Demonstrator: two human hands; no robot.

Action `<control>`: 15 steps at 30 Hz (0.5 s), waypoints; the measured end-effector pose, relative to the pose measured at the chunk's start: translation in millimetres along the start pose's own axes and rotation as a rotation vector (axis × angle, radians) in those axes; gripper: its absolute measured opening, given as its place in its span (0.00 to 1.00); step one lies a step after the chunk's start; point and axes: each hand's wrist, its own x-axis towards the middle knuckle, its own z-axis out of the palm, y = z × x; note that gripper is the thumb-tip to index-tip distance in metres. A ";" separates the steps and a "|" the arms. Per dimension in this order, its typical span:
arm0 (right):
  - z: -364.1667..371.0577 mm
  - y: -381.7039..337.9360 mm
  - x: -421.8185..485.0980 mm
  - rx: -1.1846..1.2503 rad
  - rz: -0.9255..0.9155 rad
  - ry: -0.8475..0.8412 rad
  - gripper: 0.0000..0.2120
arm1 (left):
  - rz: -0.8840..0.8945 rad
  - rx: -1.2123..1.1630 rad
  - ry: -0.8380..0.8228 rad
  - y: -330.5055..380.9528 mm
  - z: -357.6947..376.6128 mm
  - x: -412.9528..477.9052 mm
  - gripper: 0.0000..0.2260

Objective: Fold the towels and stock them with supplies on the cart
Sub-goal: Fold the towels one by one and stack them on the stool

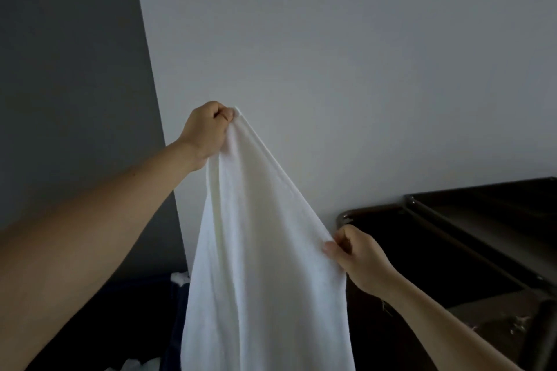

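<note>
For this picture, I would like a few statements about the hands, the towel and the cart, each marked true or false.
1. The left hand grips the white towel at a top corner. True.
2. The right hand is open and holds nothing. False: it pinches the towel's edge.
3. The left hand is higher than the right hand. True.
4. The towel lies folded on the dark cart. False: it hangs unfolded in the air, left of the cart.
</note>
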 end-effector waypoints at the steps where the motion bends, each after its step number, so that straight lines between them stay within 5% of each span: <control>1: 2.9 6.5 -2.6 -0.014 0.002 -0.001 0.08 | -0.016 0.001 0.017 -1.9 0.9 0.8 0.10; 15: 13.2 28.2 -27.6 -0.001 -0.013 0.051 0.06 | -0.170 0.163 0.145 -53.2 -21.3 12.2 0.13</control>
